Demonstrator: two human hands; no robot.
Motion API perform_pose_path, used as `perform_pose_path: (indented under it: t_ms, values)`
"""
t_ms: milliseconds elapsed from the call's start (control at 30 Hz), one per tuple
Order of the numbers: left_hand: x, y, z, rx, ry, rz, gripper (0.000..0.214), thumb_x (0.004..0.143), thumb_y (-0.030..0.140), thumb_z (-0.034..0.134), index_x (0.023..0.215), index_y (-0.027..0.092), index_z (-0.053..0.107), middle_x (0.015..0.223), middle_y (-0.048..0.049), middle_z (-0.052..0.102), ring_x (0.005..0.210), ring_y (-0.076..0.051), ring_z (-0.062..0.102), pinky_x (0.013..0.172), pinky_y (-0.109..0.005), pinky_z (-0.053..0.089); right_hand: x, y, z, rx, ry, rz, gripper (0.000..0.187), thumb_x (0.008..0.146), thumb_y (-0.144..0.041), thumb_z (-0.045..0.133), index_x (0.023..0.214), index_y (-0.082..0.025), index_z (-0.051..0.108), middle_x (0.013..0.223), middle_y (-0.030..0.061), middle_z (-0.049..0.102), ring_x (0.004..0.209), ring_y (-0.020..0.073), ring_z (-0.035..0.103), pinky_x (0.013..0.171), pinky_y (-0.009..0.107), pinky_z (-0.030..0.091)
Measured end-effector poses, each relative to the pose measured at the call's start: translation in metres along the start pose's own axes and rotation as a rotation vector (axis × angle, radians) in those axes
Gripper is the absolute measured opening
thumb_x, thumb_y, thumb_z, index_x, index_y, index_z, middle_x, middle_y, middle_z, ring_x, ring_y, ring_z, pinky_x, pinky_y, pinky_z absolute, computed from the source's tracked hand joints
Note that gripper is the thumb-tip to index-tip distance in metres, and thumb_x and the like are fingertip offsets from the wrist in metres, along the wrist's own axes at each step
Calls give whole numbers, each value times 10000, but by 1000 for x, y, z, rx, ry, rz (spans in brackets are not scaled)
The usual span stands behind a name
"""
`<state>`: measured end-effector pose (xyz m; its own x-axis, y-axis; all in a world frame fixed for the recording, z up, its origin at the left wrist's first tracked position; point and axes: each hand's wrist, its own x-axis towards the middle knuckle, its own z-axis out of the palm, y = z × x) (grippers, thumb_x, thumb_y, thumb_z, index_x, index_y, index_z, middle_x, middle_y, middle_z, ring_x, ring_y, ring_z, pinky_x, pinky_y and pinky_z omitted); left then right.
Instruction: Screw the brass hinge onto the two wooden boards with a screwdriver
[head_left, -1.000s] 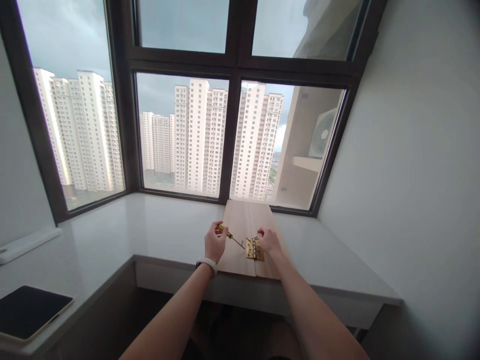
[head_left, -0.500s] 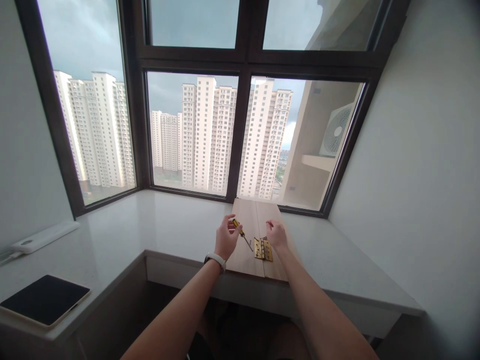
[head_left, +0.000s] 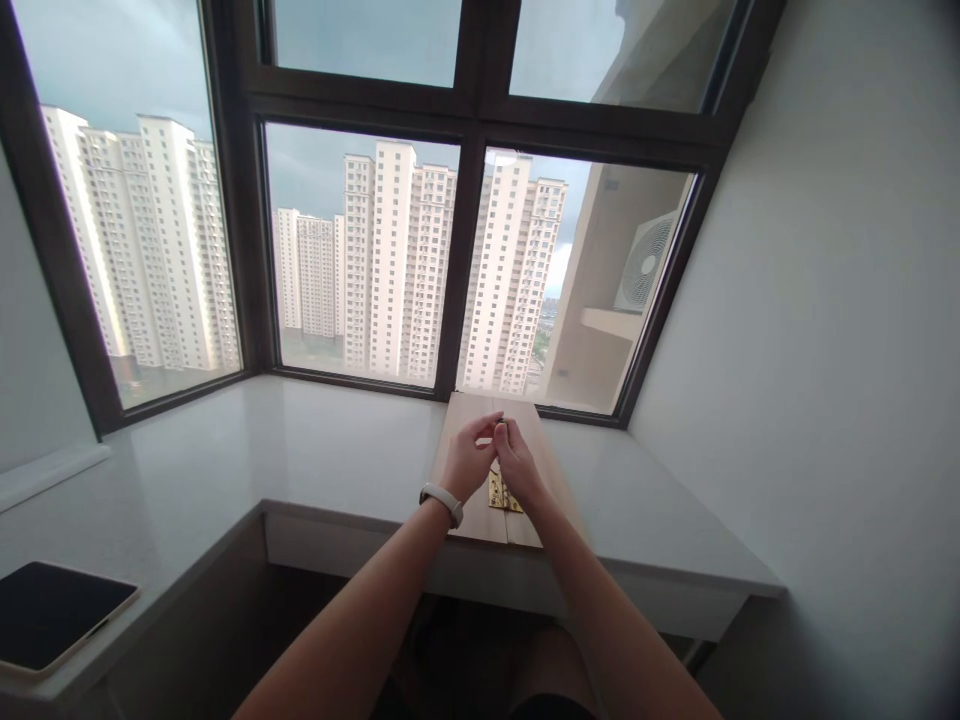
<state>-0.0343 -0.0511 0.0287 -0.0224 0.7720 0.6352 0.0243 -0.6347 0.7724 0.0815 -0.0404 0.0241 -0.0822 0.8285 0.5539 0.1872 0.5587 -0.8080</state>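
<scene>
Above the light wooden boards [head_left: 459,425], my two hands meet at the fingertips. My left hand [head_left: 472,455], with a pale watch band on the wrist, is closed toward the right one. Between the fingertips shows a small dark and yellow end of the screwdriver [head_left: 500,421]; the hands hide the rest of it. My right hand [head_left: 517,465] pinches at the same spot. Just below lies a brass hinge [head_left: 498,494] across the seam of the two boards, partly covered by my right hand.
The boards lie on a white windowsill counter [head_left: 337,450] with an edge toward me. A dark-screened tablet [head_left: 64,610] rests at the left, and a white strip-shaped object [head_left: 52,475] lies along the left wall. Dark window frames [head_left: 469,250] stand behind.
My hands came together from either side of the hinge, and the screwdriver moved up between them, its shaft now out of sight. The view shifted, moving the scene slightly left.
</scene>
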Motion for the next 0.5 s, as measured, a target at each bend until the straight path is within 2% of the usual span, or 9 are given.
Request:
perform_pose_path:
  t_ms: [67,133,233,333,400,500]
  values:
    - [-4,-4,-1,-43,-73,-9,544,919,321,670,1434,263,505,1078,-86,696,1000,-198,683,861,-351,588,0,-1,-4,9,89,32,528,909,-742,447,898,-239,605,845,41,669,793,212,616,705,322,499]
    - [-12,-15,-7,10,-76,-40,623,937,376,650,1497,269,399,1105,-95,691,1012,-203,678,878,-374,578,1,0,-11,52,144,101,568,892,-769,432,775,-230,568,716,26,626,676,187,578,621,303,462]
    - [-29,-45,-18,337,-91,-125,519,955,399,590,1424,205,486,1199,-143,661,1086,-246,647,938,-419,537,1,-1,-18,142,207,158,579,903,-762,377,687,-239,498,598,7,560,552,160,516,547,294,422]
    - [-48,-74,-25,721,-204,-150,477,963,373,516,1363,117,560,1315,-203,611,1263,-308,544,1101,-463,394,-1,-3,-15,182,248,158,547,922,-718,324,685,-249,475,570,12,550,537,166,520,543,299,432]
    - [-58,-86,-25,891,-256,-158,481,976,353,444,1383,123,556,1374,-199,581,1305,-310,503,1135,-455,337,-3,-1,-10,179,258,159,533,923,-703,305,690,-254,472,566,16,550,547,174,536,546,300,440]
    - [-67,-93,-21,1030,-293,-186,498,966,334,414,1417,160,534,1429,-178,545,1343,-307,458,1142,-445,304,-7,6,-1,194,260,157,512,916,-690,318,689,-257,470,575,18,554,551,177,543,545,300,447]
